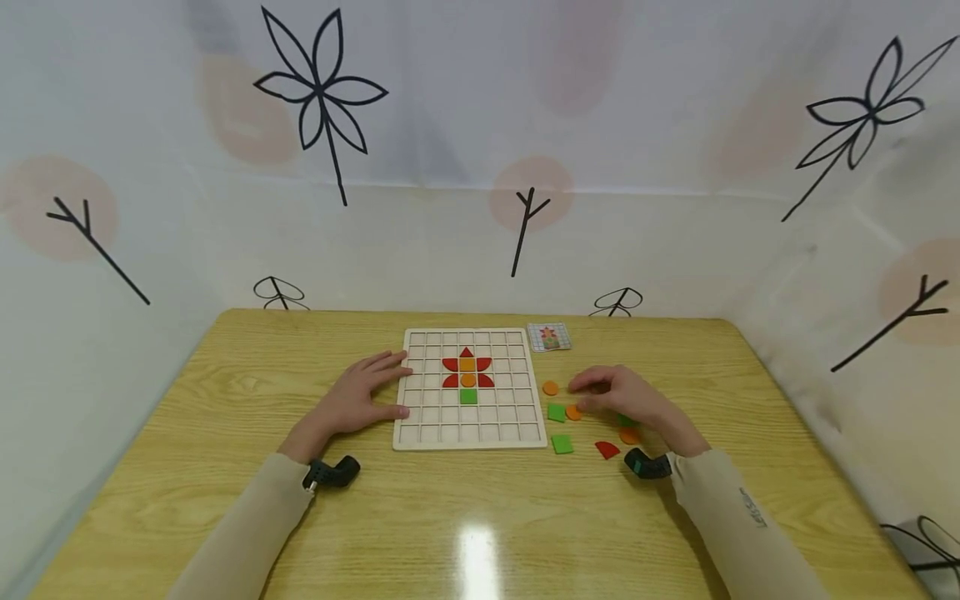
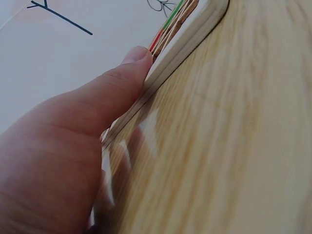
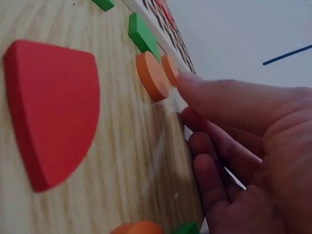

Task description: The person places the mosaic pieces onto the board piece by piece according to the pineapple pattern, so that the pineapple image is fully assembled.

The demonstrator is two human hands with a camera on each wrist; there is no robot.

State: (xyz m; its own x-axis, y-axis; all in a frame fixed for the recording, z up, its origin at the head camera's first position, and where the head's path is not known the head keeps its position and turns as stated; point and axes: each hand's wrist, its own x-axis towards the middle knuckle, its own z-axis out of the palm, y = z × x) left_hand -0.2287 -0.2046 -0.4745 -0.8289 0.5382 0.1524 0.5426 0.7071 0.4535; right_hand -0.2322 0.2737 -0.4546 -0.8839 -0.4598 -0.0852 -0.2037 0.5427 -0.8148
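Note:
A pale wooden grid board (image 1: 508, 417) lies on the table, bearing a flower of red, orange and green pieces. My left hand (image 1: 358, 398) touches the board's left edge with spread fingers; its thumb (image 2: 131, 68) lies against the rim in the left wrist view. To the right of the board, my right hand (image 1: 626, 393) hovers over loose pieces, fingers relaxed and bent, nothing held. Its thumb tip is close to an orange disc (image 1: 573, 412), which sits beside a green square (image 1: 557, 412). Another orange disc (image 1: 551, 388) lies left of its fingertips.
A small picture card (image 1: 550, 337) with a flower design lies at the board's upper right corner. Nearer the front are a green square (image 1: 562, 444) and a red quarter-circle (image 1: 607, 450). Another orange disc (image 1: 629, 435) and a partly hidden green piece lie under the right wrist.

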